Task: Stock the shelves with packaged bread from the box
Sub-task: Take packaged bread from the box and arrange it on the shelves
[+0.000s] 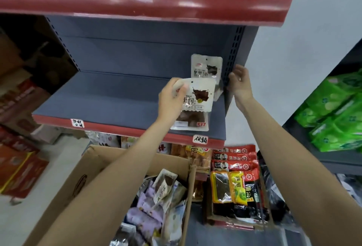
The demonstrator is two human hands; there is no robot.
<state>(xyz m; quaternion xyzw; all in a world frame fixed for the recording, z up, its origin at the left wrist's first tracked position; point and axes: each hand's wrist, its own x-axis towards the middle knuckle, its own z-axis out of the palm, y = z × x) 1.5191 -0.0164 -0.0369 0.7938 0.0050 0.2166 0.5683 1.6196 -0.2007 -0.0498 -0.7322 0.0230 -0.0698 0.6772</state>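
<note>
Bread packs are what we handle: flat, light plastic pouches, soft inside and slick outside, so we judge they flop and slide unless leaned on something. Taking one by its stiff sealed top edge looks safest, sparing the loaf any squeeze.

Our left hand (172,98) is clamped on one pack (195,98), fingers over its upper left corner, carrying it over the front right part of the shelf (98,97). Under it a second pack (191,122) shows its lower half near the shelf's front edge; we cannot tell whether the same hand holds it or it lies on the shelf. A third pack (205,67) stands upright at the shelf's back right corner, leaning on the back panel. Our right hand (238,81) hovers just right of that pack by the shelf's upright post, fingers loosely apart, gripping nothing.

That makes three packs at the shelf, which is otherwise bare. Below the shelf's front edge sits one open box (94,171), holding a loose heap of further packs, too jumbled to count.
</note>
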